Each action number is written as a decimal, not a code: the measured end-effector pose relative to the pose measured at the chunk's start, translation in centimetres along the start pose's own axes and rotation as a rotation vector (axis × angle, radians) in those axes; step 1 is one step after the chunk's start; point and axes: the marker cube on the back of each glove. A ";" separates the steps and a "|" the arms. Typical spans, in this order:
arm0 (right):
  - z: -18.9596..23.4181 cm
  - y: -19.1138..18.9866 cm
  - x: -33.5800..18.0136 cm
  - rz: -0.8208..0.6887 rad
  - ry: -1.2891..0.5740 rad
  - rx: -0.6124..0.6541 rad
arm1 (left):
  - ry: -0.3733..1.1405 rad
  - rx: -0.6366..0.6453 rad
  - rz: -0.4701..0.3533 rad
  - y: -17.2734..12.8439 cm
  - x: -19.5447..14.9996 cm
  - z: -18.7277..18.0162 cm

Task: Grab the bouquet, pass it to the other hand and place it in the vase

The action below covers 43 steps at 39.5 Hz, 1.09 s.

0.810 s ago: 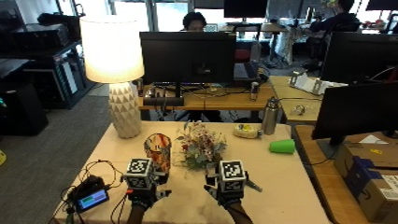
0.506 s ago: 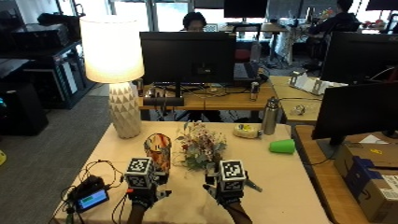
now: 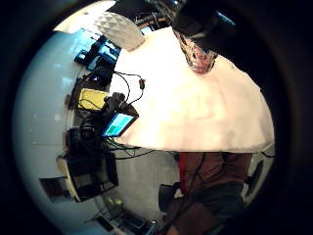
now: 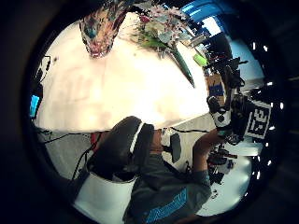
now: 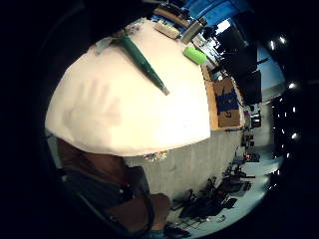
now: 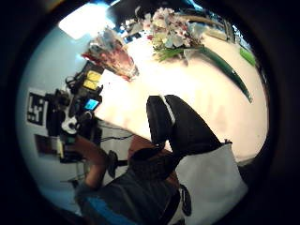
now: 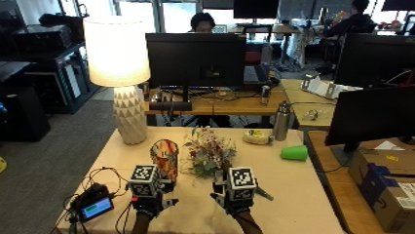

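- Two gloved hands hover low over the near part of the table (image 7: 285, 195), side by side: the left hand (image 7: 148, 204) on the left, the right hand (image 7: 235, 202) on the right. Neither holds anything.
- From the outside view the backs of both hands face up, and I cannot tell how far the fingers are spread. The right hand's shadow on the tabletop, seen in its little finger side palm view, shows splayed fingers.
- Beside the left hand, near the table's left edge, lies a small device with a lit screen (image 7: 96, 208) among black cables (image 7: 107, 178).
- Just beyond the left hand stands the vase (image 7: 164, 160), upright, patterned in orange and dark tones, with no flowers in it.
- Right of the vase lies the bouquet (image 7: 209, 153) on the tabletop, its blooms pale and pink. Its green wrapped stem (image 5: 144, 62) points back toward the right hand.
- Farther back and to the right, a green cup (image 7: 294, 153) lies on its side.
- Beyond that stand a metal bottle (image 7: 281, 122) and a pale lumpy object (image 7: 257, 137).
- At the far left corner stands a white lamp (image 7: 123, 78), lit.
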 end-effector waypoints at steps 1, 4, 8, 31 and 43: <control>-0.1 0.1 0.0 0.002 -0.002 -0.003 | 0.001 -0.001 0.000 0.0 0.0 0.0; -0.4 0.4 -0.1 0.004 -0.006 -0.010 | 0.007 0.001 0.007 0.1 0.1 -0.1; -0.5 0.5 0.1 0.006 -0.003 -0.014 | 0.011 0.011 0.011 -0.4 -0.1 0.3; 2.1 -2.6 11.8 0.143 -0.039 0.025 | 0.029 0.015 0.008 0.3 0.4 0.3; 8.7 -7.5 16.6 0.184 -0.126 -0.023 | 0.041 -0.003 0.018 0.2 0.9 1.0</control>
